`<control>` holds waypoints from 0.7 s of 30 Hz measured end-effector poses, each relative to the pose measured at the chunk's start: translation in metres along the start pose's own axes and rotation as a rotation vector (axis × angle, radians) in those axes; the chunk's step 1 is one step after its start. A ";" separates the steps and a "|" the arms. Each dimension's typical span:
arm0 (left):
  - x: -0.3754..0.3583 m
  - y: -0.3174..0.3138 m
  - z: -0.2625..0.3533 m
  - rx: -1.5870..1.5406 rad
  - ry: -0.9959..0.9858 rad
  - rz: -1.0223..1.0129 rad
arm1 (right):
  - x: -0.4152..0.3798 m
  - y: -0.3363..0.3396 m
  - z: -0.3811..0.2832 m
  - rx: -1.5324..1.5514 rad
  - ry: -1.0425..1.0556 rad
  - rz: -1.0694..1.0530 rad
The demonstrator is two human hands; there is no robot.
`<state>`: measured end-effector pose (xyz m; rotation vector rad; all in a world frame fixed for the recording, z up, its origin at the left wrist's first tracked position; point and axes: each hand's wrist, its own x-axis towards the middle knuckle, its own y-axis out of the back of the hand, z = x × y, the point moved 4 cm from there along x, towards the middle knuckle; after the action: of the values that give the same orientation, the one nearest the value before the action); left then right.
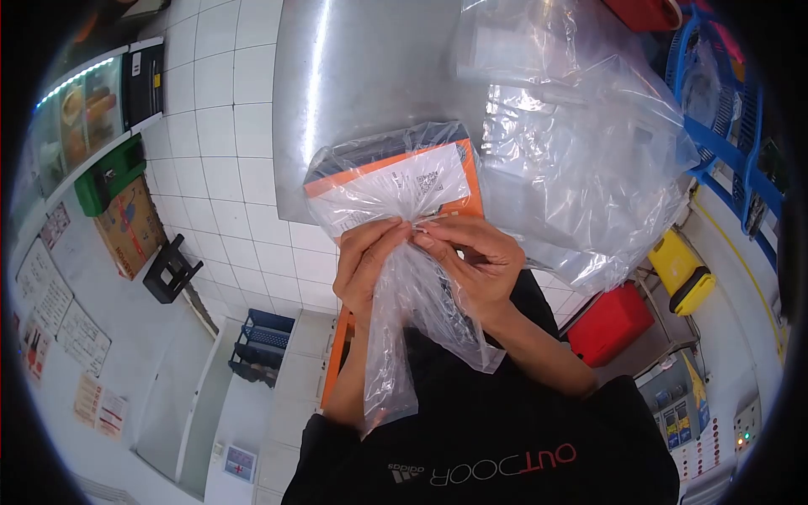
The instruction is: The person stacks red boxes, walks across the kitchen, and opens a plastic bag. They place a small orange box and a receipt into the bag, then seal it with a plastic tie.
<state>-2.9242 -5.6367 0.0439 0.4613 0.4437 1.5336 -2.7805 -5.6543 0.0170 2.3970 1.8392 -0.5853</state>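
Observation:
A clear plastic bag (396, 316) is gathered into a tight neck between my two hands. Inside its full end lies an orange and dark box (470, 172) with a white printed label (433, 175) bearing a square code. My left hand (367, 261) pinches the neck from the left, fingers closed on the plastic. From the right, my right hand (473, 261) pinches the same spot, thumb and forefinger pressed together. The bag's loose mouth hangs down toward my black shirt (497, 429). The bagged box rests at the near edge of the metal table (379, 59).
A pile of clear plastic bags (581, 160) covers the table's right side. Beyond it stands a blue plastic rack (720, 143). Red (610, 324) and yellow (677, 269) containers are at the right. A black stool (171, 269) and cardboard box (130, 227) stand left on the tiled floor (220, 139).

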 end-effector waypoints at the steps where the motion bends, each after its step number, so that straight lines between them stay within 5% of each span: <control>1: 0.001 0.000 0.001 0.002 -0.004 0.001 | 0.002 0.000 -0.001 -0.023 0.018 -0.017; 21: -0.005 -0.001 0.002 -0.009 0.044 0.006 | -0.001 0.000 0.003 0.148 -0.050 -0.001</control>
<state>-2.9223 -5.6414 0.0456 0.4233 0.4701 1.5535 -2.7811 -5.6558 0.0146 2.4469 1.8374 -0.8003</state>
